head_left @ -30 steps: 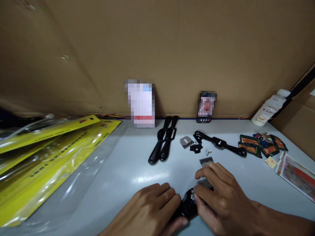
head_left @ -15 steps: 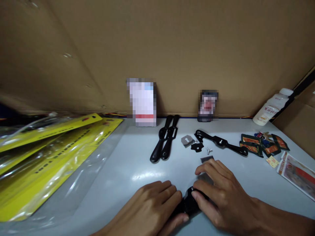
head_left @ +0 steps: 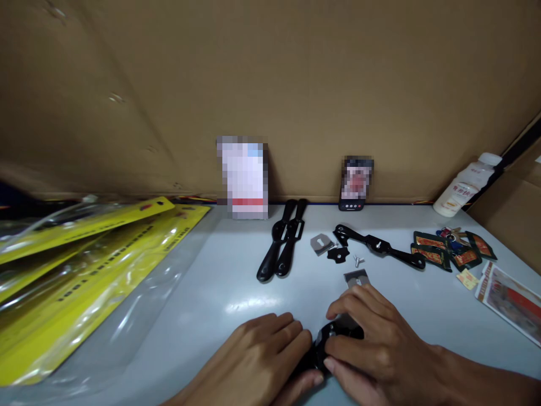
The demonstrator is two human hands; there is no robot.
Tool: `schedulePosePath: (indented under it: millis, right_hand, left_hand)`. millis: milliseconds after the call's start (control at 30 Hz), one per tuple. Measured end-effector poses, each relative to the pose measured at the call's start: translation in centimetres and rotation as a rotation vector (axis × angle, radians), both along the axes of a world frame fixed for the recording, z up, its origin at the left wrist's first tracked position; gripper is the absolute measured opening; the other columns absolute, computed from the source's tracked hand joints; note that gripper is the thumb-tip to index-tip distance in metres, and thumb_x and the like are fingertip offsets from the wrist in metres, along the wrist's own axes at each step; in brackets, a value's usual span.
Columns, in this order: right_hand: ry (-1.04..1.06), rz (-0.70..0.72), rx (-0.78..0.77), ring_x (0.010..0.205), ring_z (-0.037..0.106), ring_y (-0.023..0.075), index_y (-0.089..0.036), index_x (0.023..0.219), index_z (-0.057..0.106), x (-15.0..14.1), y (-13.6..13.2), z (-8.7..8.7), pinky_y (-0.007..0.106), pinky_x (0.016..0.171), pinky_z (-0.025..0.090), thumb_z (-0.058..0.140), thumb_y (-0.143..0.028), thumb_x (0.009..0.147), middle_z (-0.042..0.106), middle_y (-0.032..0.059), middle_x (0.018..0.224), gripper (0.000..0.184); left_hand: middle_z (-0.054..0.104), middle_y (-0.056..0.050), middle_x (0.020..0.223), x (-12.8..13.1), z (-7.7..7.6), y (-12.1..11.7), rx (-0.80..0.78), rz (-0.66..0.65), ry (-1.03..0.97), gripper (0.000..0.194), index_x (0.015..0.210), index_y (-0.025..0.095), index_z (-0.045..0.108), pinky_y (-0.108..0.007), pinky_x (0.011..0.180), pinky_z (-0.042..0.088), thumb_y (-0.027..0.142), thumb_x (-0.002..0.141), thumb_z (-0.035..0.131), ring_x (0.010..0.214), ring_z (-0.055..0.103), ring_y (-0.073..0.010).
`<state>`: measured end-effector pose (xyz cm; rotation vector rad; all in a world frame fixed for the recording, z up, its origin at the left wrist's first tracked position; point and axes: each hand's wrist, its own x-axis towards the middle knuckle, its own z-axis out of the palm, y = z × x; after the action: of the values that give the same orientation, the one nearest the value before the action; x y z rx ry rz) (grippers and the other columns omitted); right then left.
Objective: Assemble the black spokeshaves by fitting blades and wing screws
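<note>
Near the front of the table, a black spokeshave [head_left: 321, 340] lies partly covered by my hands. My left hand [head_left: 266, 349] is closed around its left handle. My right hand [head_left: 378, 344] bends over the middle, with thumb and forefinger pressed on the metal; the right handle is mostly hidden. Just beyond my right fingertips is a flat grey blade [head_left: 353, 277]. Behind it lie a small wing screw [head_left: 358, 261], a black cap plate [head_left: 338, 255] and another grey blade [head_left: 321, 244]. A third dark piece touches the spokeshave body [head_left: 378, 245] farther back.
Two more black spokeshave bodies [head_left: 273, 254] lie side by side. Yellow packaging cards in clear plastic [head_left: 110, 276] cover the left. Two phones [head_left: 352, 206] lean on the cardboard wall [head_left: 296, 84]. A bottle [head_left: 462, 189], dark packets [head_left: 431, 256], keys [head_left: 454, 237] and a clear packet [head_left: 513, 301] are at right.
My right hand has shifted slightly left and down, its fingers curling closer over the spokeshave. More of the grey blade beyond the fingertips shows. My left hand stays almost in place.
</note>
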<state>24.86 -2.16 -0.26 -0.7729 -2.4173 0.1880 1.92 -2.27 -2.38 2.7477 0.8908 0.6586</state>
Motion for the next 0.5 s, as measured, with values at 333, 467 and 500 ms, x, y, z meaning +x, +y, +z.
schedulePosePath:
  millis: [333, 467, 500]
  right_hand:
    - [0.008, -0.007, 0.017, 0.09, 0.056, 0.0198, -0.017, 0.079, 0.065, -0.13, 0.0, -0.01, 0.037, 0.08, 0.046, 0.062, -0.016, 0.096, 0.066, 0.0066, 0.101, 0.017]
    - [0.035, -0.014, 0.025, 0.087, 0.055, 0.0196, -0.017, 0.088, 0.066, -0.11, 0.0, -0.24, 0.036, 0.08, 0.045, 0.06, -0.015, 0.096, 0.065, 0.0059, 0.097, 0.011]
    - [0.031, -0.024, 0.025, 0.086, 0.054, 0.02, -0.016, 0.091, 0.067, -0.08, 0.01, -0.3, 0.037, 0.079, 0.045, 0.059, -0.016, 0.096, 0.065, 0.0061, 0.095, 0.009]
  left_hand:
    - [0.063, 0.001, 0.07, 0.04, -0.24, 0.25, 0.02, -0.01, -0.011, 0.033, 0.082, 0.023, 0.055, -0.032, 0.052, 0.045, 0.031, 0.11, 0.039, 0.058, 0.061, -0.0193]
    - [0.064, 0.0, 0.071, -0.11, -0.41, 0.19, 0.015, -0.008, 0.005, 0.033, 0.084, 0.023, 0.055, -0.032, 0.052, 0.046, 0.033, 0.111, 0.039, 0.059, 0.062, -0.0198]
    - [0.064, 0.0, 0.071, -0.15, -0.45, 0.17, 0.016, -0.005, 0.007, 0.033, 0.084, 0.023, 0.055, -0.032, 0.052, 0.047, 0.033, 0.111, 0.039, 0.059, 0.063, -0.0199]
